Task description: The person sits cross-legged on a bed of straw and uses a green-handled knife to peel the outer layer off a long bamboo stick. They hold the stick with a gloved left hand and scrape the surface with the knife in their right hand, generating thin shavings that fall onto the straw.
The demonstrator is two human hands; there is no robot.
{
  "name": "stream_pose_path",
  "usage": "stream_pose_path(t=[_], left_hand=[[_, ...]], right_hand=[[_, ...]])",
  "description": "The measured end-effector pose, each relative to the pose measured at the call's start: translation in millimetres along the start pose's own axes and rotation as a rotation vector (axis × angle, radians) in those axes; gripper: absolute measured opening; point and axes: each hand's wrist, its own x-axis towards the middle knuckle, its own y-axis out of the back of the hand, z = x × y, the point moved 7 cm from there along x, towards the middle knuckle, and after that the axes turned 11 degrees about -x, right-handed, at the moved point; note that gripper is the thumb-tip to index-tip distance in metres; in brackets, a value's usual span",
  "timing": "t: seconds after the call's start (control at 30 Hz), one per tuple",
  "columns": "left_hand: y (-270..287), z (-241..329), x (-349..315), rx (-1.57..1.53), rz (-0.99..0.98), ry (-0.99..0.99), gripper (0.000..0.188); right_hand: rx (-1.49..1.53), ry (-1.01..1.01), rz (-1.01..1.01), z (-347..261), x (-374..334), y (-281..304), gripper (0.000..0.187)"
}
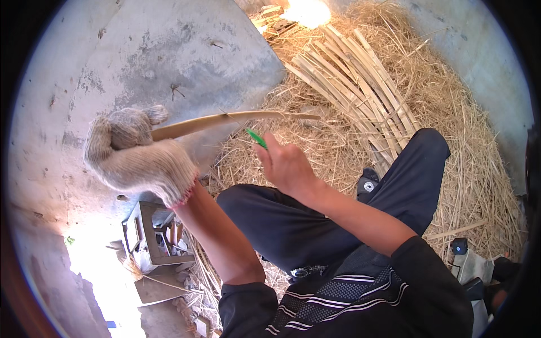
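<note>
While the gloved left hand (135,155) clamped its fingers around a bamboo strip (225,121), steadying it in the air, the bare right hand (287,166) gripped a green-handled tool (256,138) (blade hidden) beside it, above the straw-like shavings (462,163).

The near end of the bamboo strip (225,120) is hidden inside the gloved left hand (138,155). Only a green tip of the tool (256,138) shows above the bare right hand (287,166); its kind cannot be told. Glare washes out the top of the bamboo strip bundle (355,84) and the ground at lower left.
</note>
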Motion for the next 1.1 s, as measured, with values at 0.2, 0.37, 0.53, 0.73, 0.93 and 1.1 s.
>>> stream_pose_path(t=[0.2,0.37,0.53,0.73,0.93,1.1], left_hand=[[22.6,-8.0,10.8,-0.044,0.083,0.072,0.035],[24.0,-6.8,4.2,-0.082,0.069,0.04,0.034],[16.6,2.4,4.2,-0.009,-0.084,-0.081,0.034],[20.8,0.2,1.6,-0.107,-0.039,0.059,0.033],[2.9,10.2,-14.4,-0.035,-0.038,-0.026,0.033],[-4.7,10.0,-17.9,-0.065,-0.093,-0.004,0.033]], right_hand=[[0.041,-0.078,-0.136,-34.0,-9.2,9.3,0.029],[0.038,0.037,-0.111,-64.1,-10.5,29.2,0.031],[-0.078,-0.086,-0.09,-33.6,-3.5,12.6,0.029],[0.005,0.023,-0.174,-82.1,-0.6,33.4,0.03],[-0.238,-0.154,-0.041,24.6,0.7,13.0,0.027],[-0.016,-0.148,-0.185,-27.9,-3.5,36.7,0.032]])
